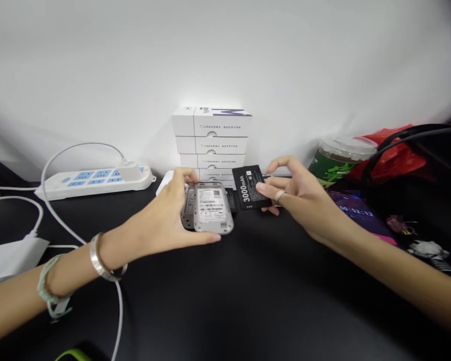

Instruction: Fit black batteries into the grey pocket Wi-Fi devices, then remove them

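Observation:
My left hand [176,210] grips a small rounded device [212,208] between fingers and thumb, its grey back with a printed label facing me. Behind and left of it shows a similar darker labelled piece [188,208]; whether my hand touches that one I cannot tell. A flat black battery [251,188] marked 3000mAh is pinched between the thumb and fingers of my right hand [285,188]. The battery is held just right of the device, apart from it. Another black piece [231,199] lies partly hidden between them.
Several white boxes [221,145] are stacked against the wall. A white power strip [93,180] with a plugged-in charger and cables lies left, near a white adapter [15,255]. At right are a lidded drink cup [334,160], a phone [357,210] showing a timer and a red bag [391,150].

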`<state>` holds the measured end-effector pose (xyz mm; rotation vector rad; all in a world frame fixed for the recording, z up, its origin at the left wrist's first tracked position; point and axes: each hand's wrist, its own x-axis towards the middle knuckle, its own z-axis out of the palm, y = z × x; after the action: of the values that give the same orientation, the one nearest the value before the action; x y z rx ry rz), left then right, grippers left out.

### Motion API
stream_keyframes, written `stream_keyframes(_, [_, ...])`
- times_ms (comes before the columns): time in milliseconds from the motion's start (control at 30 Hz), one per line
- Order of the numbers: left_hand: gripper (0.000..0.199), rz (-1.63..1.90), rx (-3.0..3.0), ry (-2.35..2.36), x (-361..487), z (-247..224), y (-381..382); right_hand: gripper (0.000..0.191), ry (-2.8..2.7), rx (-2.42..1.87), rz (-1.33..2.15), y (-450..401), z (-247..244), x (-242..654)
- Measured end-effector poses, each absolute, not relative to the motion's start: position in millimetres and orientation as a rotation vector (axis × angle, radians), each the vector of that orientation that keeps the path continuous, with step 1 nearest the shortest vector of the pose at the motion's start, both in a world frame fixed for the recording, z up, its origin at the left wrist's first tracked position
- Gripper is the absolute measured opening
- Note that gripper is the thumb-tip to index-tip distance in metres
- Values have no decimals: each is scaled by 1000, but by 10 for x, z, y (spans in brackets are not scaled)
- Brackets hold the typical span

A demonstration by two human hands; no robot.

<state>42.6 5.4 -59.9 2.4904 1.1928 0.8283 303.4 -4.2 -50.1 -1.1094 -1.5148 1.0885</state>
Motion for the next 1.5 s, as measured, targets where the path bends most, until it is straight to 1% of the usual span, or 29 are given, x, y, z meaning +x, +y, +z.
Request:
stream_keyframes(100, [83, 789, 2461, 1299, 269, -634, 169, 37, -1512, -1247, 1166, 163, -649, 3024])
stream_keyframes(267, [88, 436, 2380, 1440, 195, -584, 188, 41, -1622, -1324, 1157, 299, -883, 2908])
stream_keyframes(367, [90, 364, 2386, 1456, 195, -530, 197, 41, -1753, -1385, 1112, 340, -920, 2860])
stream_keyframes(533, [90, 407, 2446, 1356, 154, -538, 236, 42, -1906, -1457, 892, 299, -857, 2810])
stream_keyframes(667, [91, 437, 2494, 1436, 135, -592, 173, 42, -1987, -1434, 619, 267, -636, 3024])
stream_keyframes(700, [92, 486, 2539, 1455, 146, -599, 134, 48, -2022, -1436, 561, 293, -574, 3133])
stream_keyframes(733, [92, 551, 2596, 1460, 167, -600, 88, 59, -2114, -1441, 469, 334, -521, 3254])
stream_keyframes(767, [89, 620, 2662, 1446, 197, -596, 34, 77, -2217, -1452, 418, 389, -481, 3378])
stream_keyframes(800, [83, 677, 2728, 1417, 235, -588, -25, 93, -2299, -1470, 440, 451, -457, 3496])
stream_keyframes(867, [67, 717, 2844, 1344, 318, -565, -145, 109, -2363, -1491, 514, 576, -456, 3684])
stream_keyframes(933, [57, 698, 2929, 1254, 392, -549, -251, 111, -2348, -1501, 574, 658, -494, 3786])
stream_keyframes(1033, [49, 671, 2940, 1168, 453, -554, -374, 110, -2273, -1498, 538, 612, -537, 3784])
stream_keyframes(1100, [46, 661, 2852, 1154, 473, -576, -453, 104, -2217, -1484, 477, 431, -529, 3702])
stream_keyframes(1167, [53, 639, 2694, 1143, 502, -618, -545, 92, -2208, -1454, 456, 150, -516, 3570])
stream_keyframes(1233, [70, 590, 2527, 1100, 559, -684, -643, 83, -2288, -1405, 543, -159, -535, 3409])
stream_keyframes(1333, [102, 519, 2412, 1020, 697, -817, -754, 86, -2368, -1356, 683, -494, -659, 3194])
stream_keyframes(1400, [117, 504, 2426, 976, 806, -898, -774, 87, -2409, -1278, 742, -573, -769, 3123])
stream_keyframes(1433, [120, 505, 2441, 961, 859, -925, -765, 86, -2419, -1227, 755, -576, -817, 3113])
stream_keyframes(1500, [119, 510, 2447, 948, 951, -945, -718, 78, -2418, -1161, 775, -541, -879, 3128])
